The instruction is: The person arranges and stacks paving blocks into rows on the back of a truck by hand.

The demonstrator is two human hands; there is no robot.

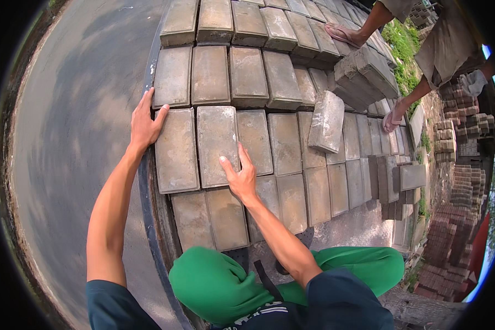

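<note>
Rows of grey paving blocks [269,82] cover the ground beside the dark curb [148,198]. The left hand [146,124] lies open and flat at the outer block's [176,151] edge; the right hand [239,176], open, presses the neighbouring block [217,143]. Best press evenly, keeping joints tight.

packages: none | labels: none | signs: none | screens: none

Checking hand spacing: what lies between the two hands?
In the head view, one grey paving block lies between the left hand and the right hand.
</note>
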